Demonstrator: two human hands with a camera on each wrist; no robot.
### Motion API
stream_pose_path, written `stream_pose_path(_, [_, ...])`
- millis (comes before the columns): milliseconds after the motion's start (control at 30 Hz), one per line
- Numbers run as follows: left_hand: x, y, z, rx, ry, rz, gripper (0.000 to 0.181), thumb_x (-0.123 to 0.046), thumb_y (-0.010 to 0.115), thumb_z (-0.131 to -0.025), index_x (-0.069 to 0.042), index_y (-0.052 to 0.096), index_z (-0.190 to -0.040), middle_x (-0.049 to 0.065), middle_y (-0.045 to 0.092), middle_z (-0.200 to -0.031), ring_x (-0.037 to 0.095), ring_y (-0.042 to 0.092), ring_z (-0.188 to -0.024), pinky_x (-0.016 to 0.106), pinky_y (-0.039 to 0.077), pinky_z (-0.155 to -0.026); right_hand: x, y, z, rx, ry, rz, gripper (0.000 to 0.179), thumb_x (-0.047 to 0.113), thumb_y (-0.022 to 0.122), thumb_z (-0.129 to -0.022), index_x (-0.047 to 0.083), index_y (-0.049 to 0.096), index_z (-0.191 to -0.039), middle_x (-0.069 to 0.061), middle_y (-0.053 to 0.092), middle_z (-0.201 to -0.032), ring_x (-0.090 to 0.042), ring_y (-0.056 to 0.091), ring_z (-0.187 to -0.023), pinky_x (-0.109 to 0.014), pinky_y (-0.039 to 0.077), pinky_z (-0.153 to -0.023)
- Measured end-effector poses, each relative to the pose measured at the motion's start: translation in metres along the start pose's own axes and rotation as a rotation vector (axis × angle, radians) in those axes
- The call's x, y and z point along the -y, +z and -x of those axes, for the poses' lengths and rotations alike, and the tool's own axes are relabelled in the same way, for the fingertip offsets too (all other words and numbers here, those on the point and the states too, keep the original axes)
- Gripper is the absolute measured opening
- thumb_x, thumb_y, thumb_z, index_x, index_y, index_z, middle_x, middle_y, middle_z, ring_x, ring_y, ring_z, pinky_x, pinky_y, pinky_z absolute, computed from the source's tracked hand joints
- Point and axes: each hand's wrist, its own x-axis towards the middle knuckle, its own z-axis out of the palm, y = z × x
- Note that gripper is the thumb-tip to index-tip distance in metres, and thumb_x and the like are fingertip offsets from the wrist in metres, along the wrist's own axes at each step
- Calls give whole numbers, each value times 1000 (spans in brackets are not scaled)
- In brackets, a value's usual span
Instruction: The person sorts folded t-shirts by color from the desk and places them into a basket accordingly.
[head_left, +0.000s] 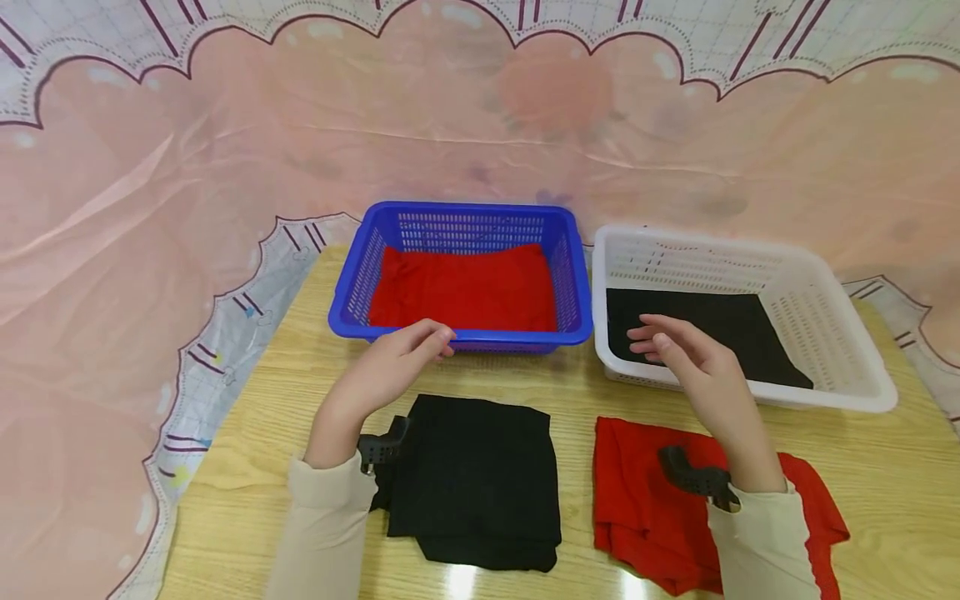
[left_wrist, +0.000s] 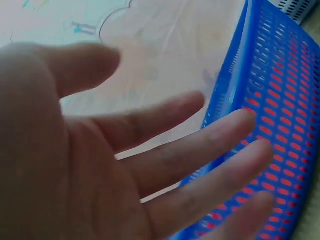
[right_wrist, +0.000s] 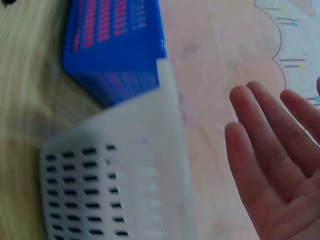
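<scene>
My left hand (head_left: 393,367) hovers by the front rim of the blue basket (head_left: 517,337), holding nothing. In the left wrist view its fingers (left_wrist: 175,160) are spread and relaxed before the basket's perforated side. A red cloth (head_left: 465,292) lies flat inside that basket. Over the near edge of the white basket (head_left: 862,358) is my right hand (head_left: 697,367), also holding nothing; the right wrist view shows its fingers (right_wrist: 265,125) extended. Inside the white basket lies a black cloth (head_left: 697,312). On the table, a folded black cloth (head_left: 480,475) and a folded red cloth (head_left: 637,492) lie near the forearms.
Both baskets stand side by side at the back of the wooden table (head_left: 247,467). Behind them hangs a pink patterned sheet (head_left: 450,125), which also drops past the table's left side. A black strap mount (head_left: 384,448) sits on the left wrist, another (head_left: 697,477) on the right.
</scene>
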Motion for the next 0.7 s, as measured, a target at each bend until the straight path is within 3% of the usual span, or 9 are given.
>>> stream_pose_path(200, [22, 6, 7, 77, -47, 84, 39, -48, 42, -90, -20, 53, -116, 6, 58, -105, 25, 55, -94, 39, 48, -77, -9, 16, 4, 73, 12, -143, 30, 18, 42, -95, 12, 51, -123, -9, 62, -103, -22, 62, -89, -28, 49, -76])
stream_pose_path(400, [33, 19, 0, 96, -106, 173, 43, -44, 45, -90, -15, 50, -122, 12, 55, -110, 25, 54, -95, 36, 51, -68, -16, 25, 9, 127, 27, -129, 30, 22, 42, -95, 13, 51, -122, -5, 62, -104, -16, 60, -93, -20, 44, -84])
stream_pose_path(533, [40, 26, -2, 109, -134, 171, 45, -44, 46, -90, -13, 50, -122, 10, 55, -108, 24, 54, -95, 34, 51, -66, -19, 33, 10, 198, 58, -122, 32, 27, 43, -94, 13, 52, -122, 0, 62, -106, -13, 58, -97, -21, 42, -87])
stream_pose_path(700, [51, 25, -1, 61, -133, 124, 40, -40, 45, -91, -12, 52, -119, 12, 56, -99, 25, 53, -88, 35, 49, -69, -22, 38, 12, 294, 72, -115, 29, 27, 42, -95, 11, 58, -114, 2, 65, -97, -12, 59, -96, -26, 43, -88])
